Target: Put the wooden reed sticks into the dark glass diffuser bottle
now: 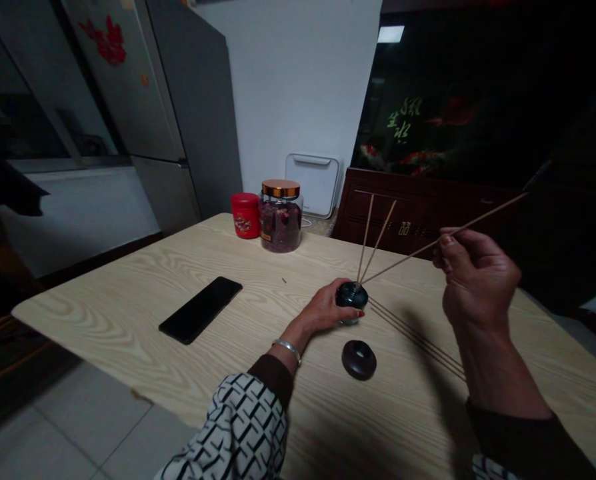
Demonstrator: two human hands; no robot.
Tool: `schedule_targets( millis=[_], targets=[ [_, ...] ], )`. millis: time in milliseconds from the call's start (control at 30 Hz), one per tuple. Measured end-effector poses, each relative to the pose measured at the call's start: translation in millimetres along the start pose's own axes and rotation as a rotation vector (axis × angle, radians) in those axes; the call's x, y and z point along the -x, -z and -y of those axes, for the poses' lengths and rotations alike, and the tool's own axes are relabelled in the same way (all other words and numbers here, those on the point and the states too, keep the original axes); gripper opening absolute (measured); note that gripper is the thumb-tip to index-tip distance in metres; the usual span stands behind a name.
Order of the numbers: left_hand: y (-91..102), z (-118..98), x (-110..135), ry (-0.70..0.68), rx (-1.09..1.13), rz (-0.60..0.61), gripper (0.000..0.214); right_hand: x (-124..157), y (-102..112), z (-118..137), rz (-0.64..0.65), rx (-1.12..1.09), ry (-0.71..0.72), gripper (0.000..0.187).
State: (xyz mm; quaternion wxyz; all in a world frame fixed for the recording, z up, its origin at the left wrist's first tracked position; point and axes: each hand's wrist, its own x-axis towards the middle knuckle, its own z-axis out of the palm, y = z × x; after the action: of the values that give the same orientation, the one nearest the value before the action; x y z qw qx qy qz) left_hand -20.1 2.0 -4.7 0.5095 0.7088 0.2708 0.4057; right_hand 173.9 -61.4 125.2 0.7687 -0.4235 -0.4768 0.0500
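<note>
A small dark glass diffuser bottle stands on the table, with my left hand wrapped round its left side. Two thin reed sticks stick up out of its neck. My right hand, raised to the right of the bottle, pinches a third reed stick that slants down to the bottle's mouth. Whether its low end is inside the neck I cannot tell. A few more reeds lie on the table beneath my right hand. Nearer to me rests a dark brown ring-shaped cap.
On the wooden table a black phone lies to the left. Farther back stand a red canister and a glass jar with a copper-coloured lid. Beyond the table are a fridge and a dark fish tank.
</note>
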Motion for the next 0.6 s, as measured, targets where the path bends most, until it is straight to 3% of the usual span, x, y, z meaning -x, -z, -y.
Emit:
schedule_targets(
  millis=[167, 333, 467, 600],
  targets=[
    [-1.0, 3.4, -0.9, -0.006, 0.007, -0.007, 0.069, 8.7, -5.4, -4.5, 0.106, 0.101, 0.012, 0.018],
    [-1.7, 3.5, -1.1, -0.004, 0.017, -0.011, 0.070, 22.7, -14.6, -17.6, 0.255, 0.156, -0.069, 0.018],
    [-0.7, -0.8, 0.0, -0.002, -0.012, -0.017, 0.069, 29.1, -17.4, -33.5, 0.504, 0.198, -0.186, 0.024],
    [0.5, -3.7, 0.5, 0.010, -0.031, -0.013, 0.070, 11.4, 5.5, -44.1, 0.762, 0.360, -0.246, 0.029]
  ],
)
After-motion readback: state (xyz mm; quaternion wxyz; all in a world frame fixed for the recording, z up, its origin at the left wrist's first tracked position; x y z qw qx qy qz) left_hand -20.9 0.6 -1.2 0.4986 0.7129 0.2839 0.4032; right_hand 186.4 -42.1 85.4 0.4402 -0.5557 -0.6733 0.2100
